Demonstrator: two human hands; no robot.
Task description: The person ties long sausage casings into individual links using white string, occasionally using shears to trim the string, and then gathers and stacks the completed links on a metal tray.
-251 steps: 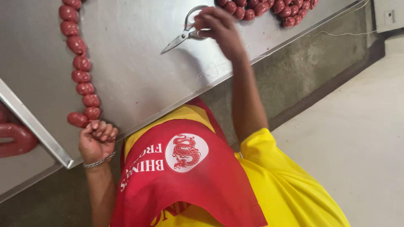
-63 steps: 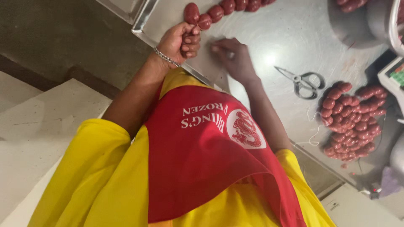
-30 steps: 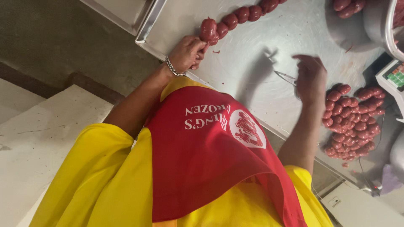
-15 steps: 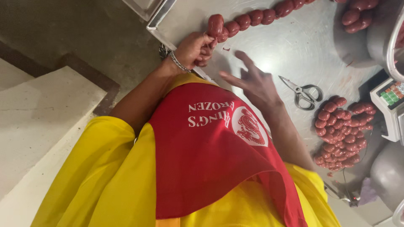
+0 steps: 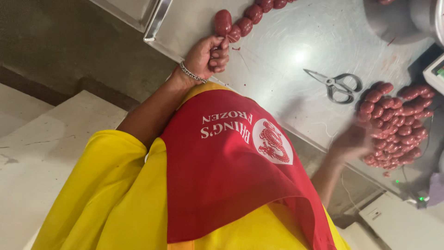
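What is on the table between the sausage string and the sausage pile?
The head view shows scissors between the sausage string and the sausage pile.

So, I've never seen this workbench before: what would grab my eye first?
Probably the red apron filling the middle of the view over a yellow shirt. Next, the chain of red sausage links running along the top of the steel table, its end held by the left hand. On the right, a pile of cut sausages lies beside the scissors, with the blurred right hand at its edge.
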